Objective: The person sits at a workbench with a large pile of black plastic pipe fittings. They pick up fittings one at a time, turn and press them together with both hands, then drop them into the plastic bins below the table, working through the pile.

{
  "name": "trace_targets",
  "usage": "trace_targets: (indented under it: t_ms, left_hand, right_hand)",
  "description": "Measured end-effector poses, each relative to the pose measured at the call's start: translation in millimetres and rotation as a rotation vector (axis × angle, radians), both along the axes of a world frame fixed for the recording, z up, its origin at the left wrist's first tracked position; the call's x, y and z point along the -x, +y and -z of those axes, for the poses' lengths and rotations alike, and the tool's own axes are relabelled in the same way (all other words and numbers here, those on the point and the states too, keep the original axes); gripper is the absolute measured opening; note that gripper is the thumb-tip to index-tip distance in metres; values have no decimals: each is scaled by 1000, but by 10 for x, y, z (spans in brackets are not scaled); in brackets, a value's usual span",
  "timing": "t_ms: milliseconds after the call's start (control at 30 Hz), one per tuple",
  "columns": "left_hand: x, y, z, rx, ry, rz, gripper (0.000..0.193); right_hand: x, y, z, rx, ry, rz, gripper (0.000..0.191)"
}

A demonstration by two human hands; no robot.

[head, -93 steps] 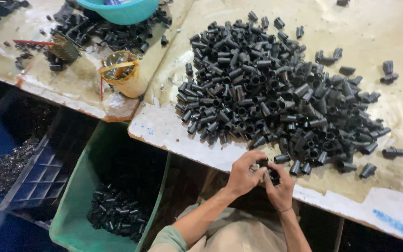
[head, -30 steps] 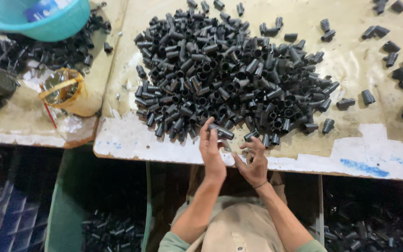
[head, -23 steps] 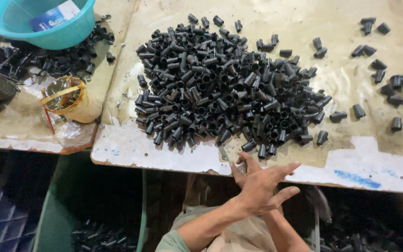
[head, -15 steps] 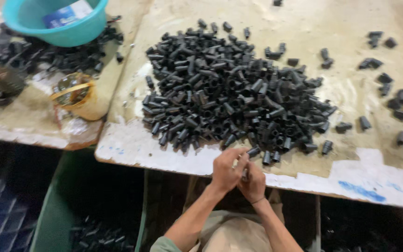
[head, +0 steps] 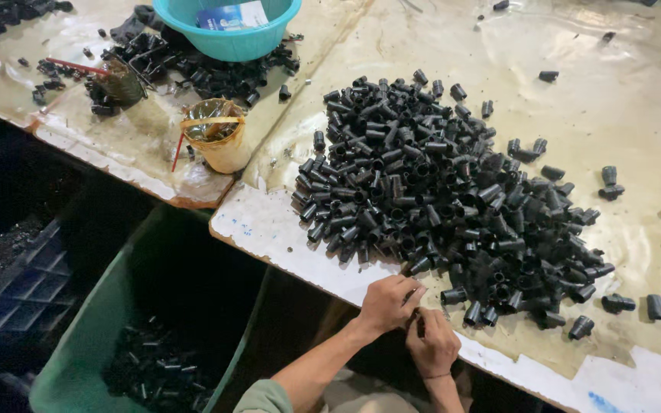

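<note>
two hands meet at the near edge of the worn, plastic-covered surface (head: pixel 284 222). the left hand (head: pixel 389 303) has its fingers curled together, pinching a small black plastic tube piece (head: pixel 420 324) against the right hand (head: pixel 431 346), which is likewise closed on it. just beyond them lies a big heap of short black plastic tube fittings (head: pixel 437 199). farther left stand a yellowish cup with a rubber band (head: pixel 219 136) and a teal plastic bowl (head: pixel 227 34). below the surface, a green plastic bin (head: pixel 116 336) holds more black pieces.
</note>
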State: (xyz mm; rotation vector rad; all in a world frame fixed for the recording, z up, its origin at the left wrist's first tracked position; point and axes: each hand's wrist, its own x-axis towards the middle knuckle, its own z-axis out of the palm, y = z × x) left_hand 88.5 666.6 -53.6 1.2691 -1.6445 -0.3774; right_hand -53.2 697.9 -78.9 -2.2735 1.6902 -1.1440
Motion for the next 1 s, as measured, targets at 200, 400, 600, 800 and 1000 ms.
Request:
trace_targets:
  t_ms: [200, 400, 600, 800, 1000]
  left_hand:
    - [22, 9, -25, -15, -50, 4, 16]
    - [25, 10, -47, -10, -76, 20, 14]
    - [45, 0, -78, -29, -102, 25, 14]
    - [101, -16, -96, -27, -81, 25, 12]
    - [181, -56, -91, -60, -101, 14, 11]
  right_hand:
    - [31, -9, 56, 36, -3, -29, 12]
    - [37, -23, 73, 29, 22, -21, 9]
    - [50, -15, 33, 38, 20, -18, 11]
    - [88, -39, 56, 19, -3, -22, 11]
    - [158, -50, 48, 52, -34, -38, 20]
